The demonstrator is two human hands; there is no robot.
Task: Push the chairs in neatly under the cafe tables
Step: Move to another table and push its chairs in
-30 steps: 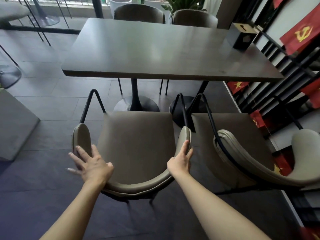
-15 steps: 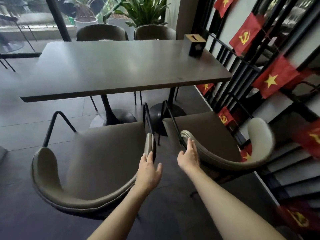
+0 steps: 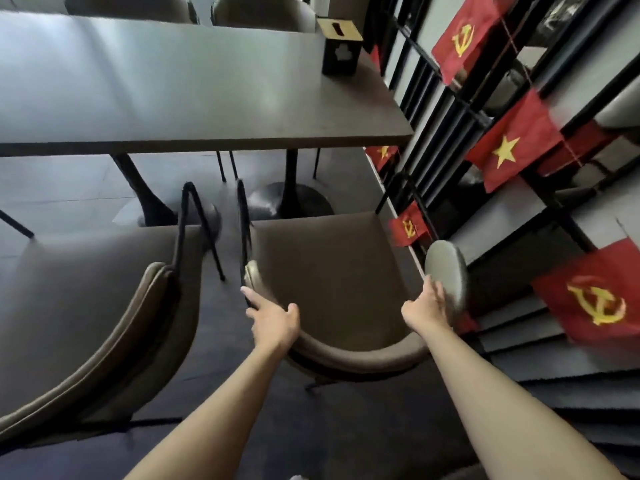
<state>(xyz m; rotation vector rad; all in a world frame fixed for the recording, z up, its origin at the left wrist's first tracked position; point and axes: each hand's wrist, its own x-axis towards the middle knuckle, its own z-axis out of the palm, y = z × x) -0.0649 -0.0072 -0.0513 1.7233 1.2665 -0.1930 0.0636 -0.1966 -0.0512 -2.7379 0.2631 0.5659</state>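
— Head view: both hands moved to the right chair (image 3: 332, 271)?
— Yes. Left hand (image 3: 273, 322) and right hand (image 3: 427, 306) now grip its curved backrest; it stands short of the table (image 3: 194, 95).

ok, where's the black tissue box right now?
In the head view the black tissue box stands on the far right corner of the table, beside the black railing hung with red flags, beyond the right-hand chair.
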